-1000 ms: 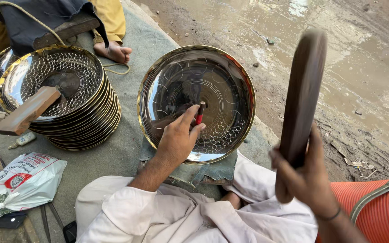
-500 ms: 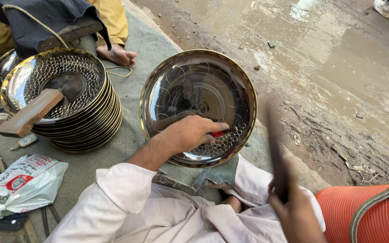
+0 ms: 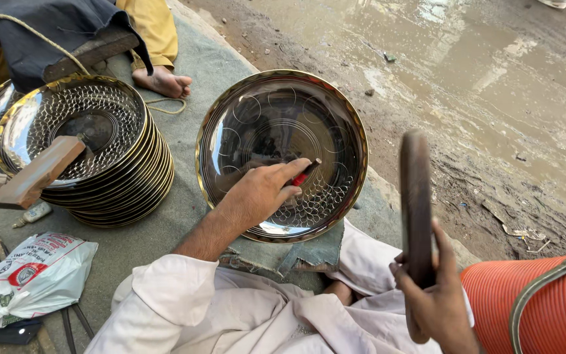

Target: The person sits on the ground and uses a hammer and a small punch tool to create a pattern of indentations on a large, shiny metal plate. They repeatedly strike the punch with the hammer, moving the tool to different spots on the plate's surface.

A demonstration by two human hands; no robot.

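Seen from the head camera, the round metal tray (image 3: 282,124) is lying on a grey cloth (image 3: 194,78) spread over the ground, in front of the person's folded legs. Its brass-coloured rim is sitting close to the cloth's right-hand border, where bare wet mud (image 3: 492,98) is beginning; on that side there is open ground well clear of anything. To the tray's left, a tall stack of similar trays (image 3: 116,187) is standing near but apart from it, with a strip of bare cloth between the two. A wooden block (image 3: 37,172) is resting on top of that stack. At the top, another person's bare foot (image 3: 162,81) is lying just beyond both.

The tray's dark, shiny surface is showing engraved circles around its middle and a patch of small looped markings along its near edge.

The left hand (image 3: 260,191) is resting inside the tray, fingers closed around a small red-handled tool (image 3: 304,175) whose tip is touching the metal. The right hand (image 3: 435,303) is gripping a dark wooden mallet (image 3: 416,196), holding it upright off the tray's right edge. An orange ribbed container (image 3: 545,308) is sitting just beside that hand, and a white plastic bag (image 3: 34,275) is lying at the lower left.
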